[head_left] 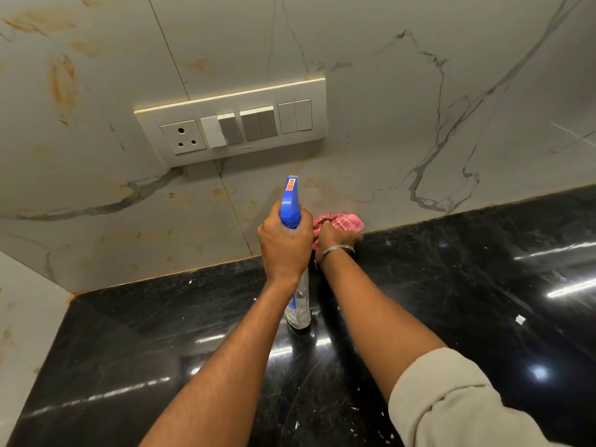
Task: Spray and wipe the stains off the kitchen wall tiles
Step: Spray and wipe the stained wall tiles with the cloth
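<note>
My left hand grips the neck of a clear spray bottle with a blue trigger head, its nozzle aimed at the white marble-look wall tiles. My right hand holds a bunched red checked cloth against the tile just above the counter edge. Orange-brown stains mark the tiles at the upper left, and smaller spots lie below the switch panel.
A cream switch panel with a socket and several switches sits on the wall above the bottle. A glossy black stone counter runs below the tiles, with white specks on it. A side wall meets it at the left.
</note>
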